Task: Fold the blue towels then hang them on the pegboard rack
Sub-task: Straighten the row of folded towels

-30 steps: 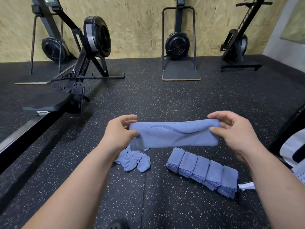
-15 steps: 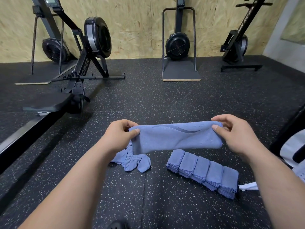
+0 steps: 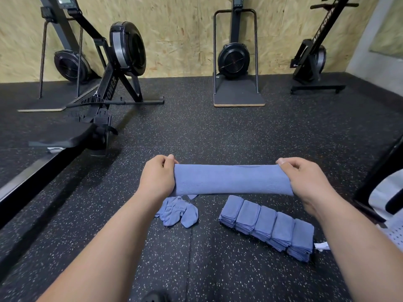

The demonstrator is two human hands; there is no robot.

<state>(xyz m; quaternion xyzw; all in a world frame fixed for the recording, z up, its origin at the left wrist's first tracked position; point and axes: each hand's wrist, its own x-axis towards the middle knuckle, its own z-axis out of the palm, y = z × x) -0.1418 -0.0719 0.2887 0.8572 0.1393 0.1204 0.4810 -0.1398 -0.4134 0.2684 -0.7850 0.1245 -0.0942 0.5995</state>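
Note:
A blue towel [image 3: 231, 179], folded into a long flat strip, is stretched taut above the floor between my hands. My left hand [image 3: 158, 176] grips its left end and my right hand [image 3: 305, 179] grips its right end, fingers curled over the top edge. Below it on the floor lies a crumpled blue towel [image 3: 177, 211] to the left. A row of several folded blue towels [image 3: 268, 227] lies to the right. No pegboard rack is in view.
The floor is black speckled rubber [image 3: 196, 131]. A rowing machine [image 3: 104, 88] stretches along the left, its rail running toward me. A ski trainer [image 3: 234, 62] and another rower [image 3: 314, 55] stand at the plywood wall. A black frame with white fabric [image 3: 386, 192] stands at right.
Both hands have pulled the towel straighter and tauter. The wavy fold line on its front has flattened out, and the strip sits a little lower.

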